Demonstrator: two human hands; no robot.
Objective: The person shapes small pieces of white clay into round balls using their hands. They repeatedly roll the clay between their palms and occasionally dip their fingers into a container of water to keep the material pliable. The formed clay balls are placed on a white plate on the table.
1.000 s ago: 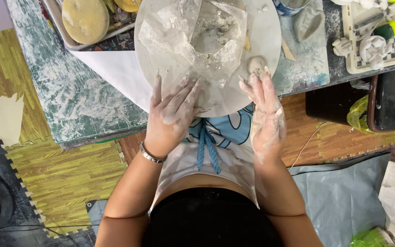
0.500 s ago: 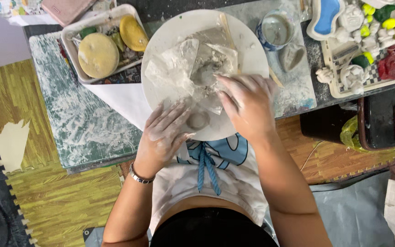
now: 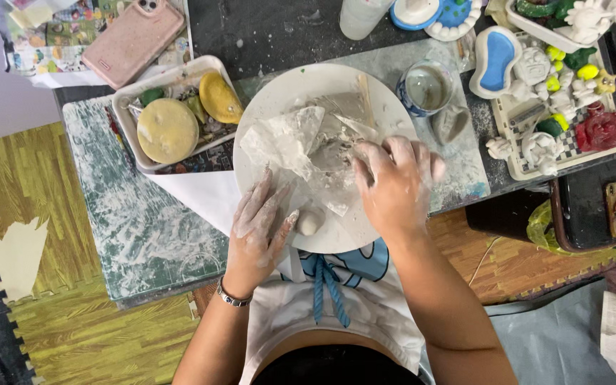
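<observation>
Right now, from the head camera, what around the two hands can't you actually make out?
- What lies under the right hand: the hand itself covers it, so any hold is unclear.
- The lump inside the crumpled plastic wrap: the cloudy film blurs its shape.
- The contents of the small cup: too small to tell.
- The clay ball by the left hand: whether the fingertips touch it is unclear.

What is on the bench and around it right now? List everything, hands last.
round white plate: 1, white, bench centre
crumpled clear plastic sheet: 1, clay-smeared, on plate
small grey clay ball: 1, plate's near edge
white rectangular tray: 1, left of plate, holds yellow sponges
pink phone: 1, far left
small blue-rimmed cup: 1, right of plate
checkered tray of clay figures: 1, far right
left hand: clay-coated, beside ball
right hand: pressing plastic
</observation>
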